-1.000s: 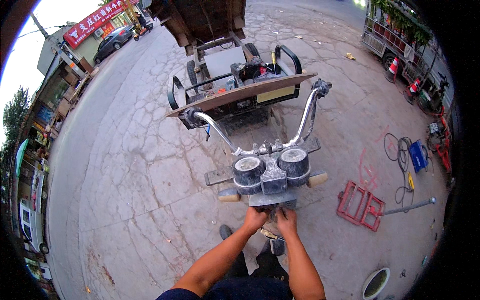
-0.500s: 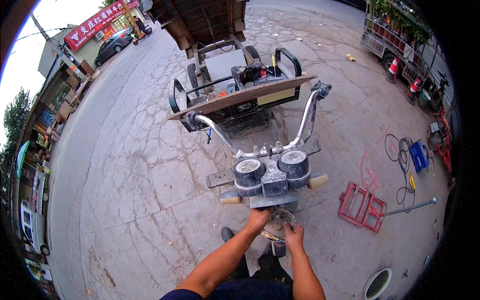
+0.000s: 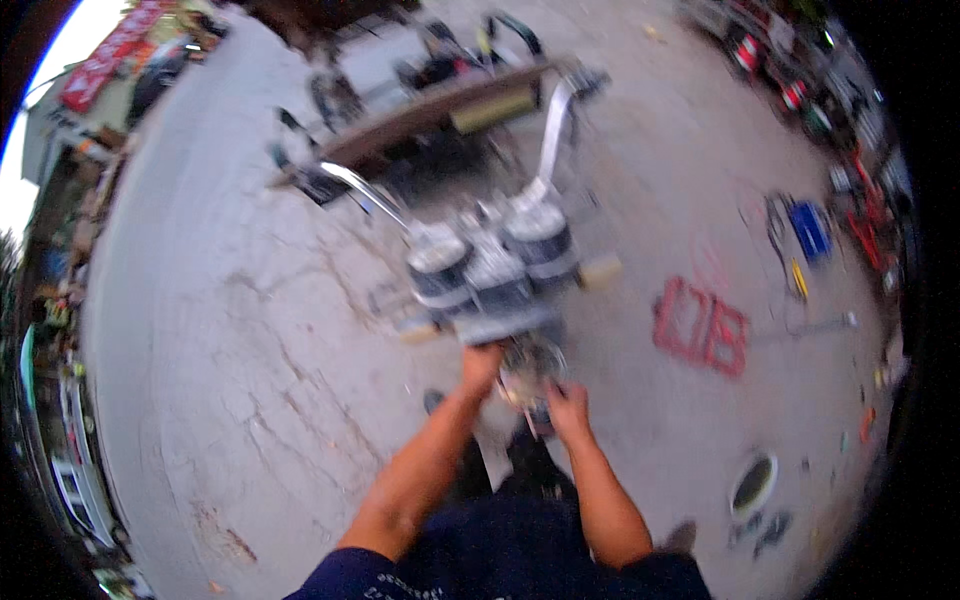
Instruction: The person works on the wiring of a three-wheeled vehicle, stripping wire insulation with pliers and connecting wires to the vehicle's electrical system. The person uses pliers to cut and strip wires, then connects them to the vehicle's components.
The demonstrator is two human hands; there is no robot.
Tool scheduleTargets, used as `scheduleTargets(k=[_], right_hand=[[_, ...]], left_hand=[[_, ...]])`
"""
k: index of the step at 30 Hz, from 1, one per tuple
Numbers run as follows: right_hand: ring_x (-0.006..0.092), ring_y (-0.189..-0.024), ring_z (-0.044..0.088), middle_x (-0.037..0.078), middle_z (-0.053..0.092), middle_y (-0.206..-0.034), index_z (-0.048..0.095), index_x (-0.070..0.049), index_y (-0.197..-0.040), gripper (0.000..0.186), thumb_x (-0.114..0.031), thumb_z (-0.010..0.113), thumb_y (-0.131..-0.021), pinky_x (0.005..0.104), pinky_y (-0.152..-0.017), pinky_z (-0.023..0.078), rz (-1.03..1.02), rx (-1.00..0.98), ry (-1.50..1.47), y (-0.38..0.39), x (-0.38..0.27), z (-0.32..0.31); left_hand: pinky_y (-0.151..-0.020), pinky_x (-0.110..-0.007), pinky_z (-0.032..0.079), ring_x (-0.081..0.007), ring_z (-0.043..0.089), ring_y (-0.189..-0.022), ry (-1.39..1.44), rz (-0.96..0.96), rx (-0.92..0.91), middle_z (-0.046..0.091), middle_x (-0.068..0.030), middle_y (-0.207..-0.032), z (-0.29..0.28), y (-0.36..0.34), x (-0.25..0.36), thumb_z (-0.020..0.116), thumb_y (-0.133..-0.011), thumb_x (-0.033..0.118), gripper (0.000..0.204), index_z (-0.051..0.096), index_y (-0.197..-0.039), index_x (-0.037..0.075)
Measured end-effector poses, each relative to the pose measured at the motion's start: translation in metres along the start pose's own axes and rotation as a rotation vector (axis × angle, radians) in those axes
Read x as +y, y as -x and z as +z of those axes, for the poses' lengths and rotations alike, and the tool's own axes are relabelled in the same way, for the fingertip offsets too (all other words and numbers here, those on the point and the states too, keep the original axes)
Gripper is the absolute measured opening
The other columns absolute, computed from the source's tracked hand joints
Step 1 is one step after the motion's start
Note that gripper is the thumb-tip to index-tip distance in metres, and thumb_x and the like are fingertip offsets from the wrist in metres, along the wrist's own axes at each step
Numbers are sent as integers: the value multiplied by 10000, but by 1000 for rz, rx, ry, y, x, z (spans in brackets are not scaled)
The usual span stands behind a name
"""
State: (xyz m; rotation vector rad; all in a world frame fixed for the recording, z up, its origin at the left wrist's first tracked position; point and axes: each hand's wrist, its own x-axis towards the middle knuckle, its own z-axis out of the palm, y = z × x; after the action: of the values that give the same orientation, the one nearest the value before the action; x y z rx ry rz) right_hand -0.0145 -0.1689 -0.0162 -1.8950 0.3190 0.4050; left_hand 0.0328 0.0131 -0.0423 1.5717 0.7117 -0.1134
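In front of me stands the front end of a three-wheeled cargo vehicle, with chrome handlebars (image 3: 553,140), two round gauges (image 3: 538,240) and a dark panel below them. Under that panel is a round headlight housing (image 3: 532,362), which seems open, with what look like wires inside. My left hand (image 3: 482,366) is at the housing's left side, its fingers hidden behind it and under the panel. At the lower right rim, my right hand (image 3: 568,410) has its fingers closed in a pinch. What they hold is too blurred to name.
A red metal frame (image 3: 700,328) with a long grey bar lies on the ground to the right. Beyond it are a blue case (image 3: 808,230), a yellow-handled tool (image 3: 799,279) and cables. A round ring-like object (image 3: 755,486) lies at the lower right. Traffic cones (image 3: 746,54) stand far right.
The whole view has shifted and tilted, and the picture is now smeared; the vehicle sits further up and left. Both hands stay at the headlight housing.
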Motion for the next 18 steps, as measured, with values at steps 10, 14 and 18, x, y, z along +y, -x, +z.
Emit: scheduleTargets(k=[10,14,18], right_hand=[[92,-606,470,12,560,-620,644,69,-774,305,-206,600,-898,317,-550,405,-54,-62,-186,9,8,3],[136,-700,573,104,656,-757,664,21,-956,264,-220,569,-907,323,-648,456,-69,-164,-253,9,0,2],[127,-725,581,88,671,-791,659,20,-984,250,-196,553,-915,310,-671,464,-204,-158,-261,-4,11,15]], left_hand=[[-378,-274,228,-90,327,-400,227,-208,-126,427,30,-540,-13,17,42,574,-828,69,50,611,-795,63],[-381,-262,218,-79,318,-399,248,-263,-201,442,34,-544,-19,23,45,571,-838,26,112,666,-895,40],[-388,-248,200,-65,310,-409,250,-288,-224,461,32,-552,-24,25,41,576,-852,32,169,677,-987,16]])
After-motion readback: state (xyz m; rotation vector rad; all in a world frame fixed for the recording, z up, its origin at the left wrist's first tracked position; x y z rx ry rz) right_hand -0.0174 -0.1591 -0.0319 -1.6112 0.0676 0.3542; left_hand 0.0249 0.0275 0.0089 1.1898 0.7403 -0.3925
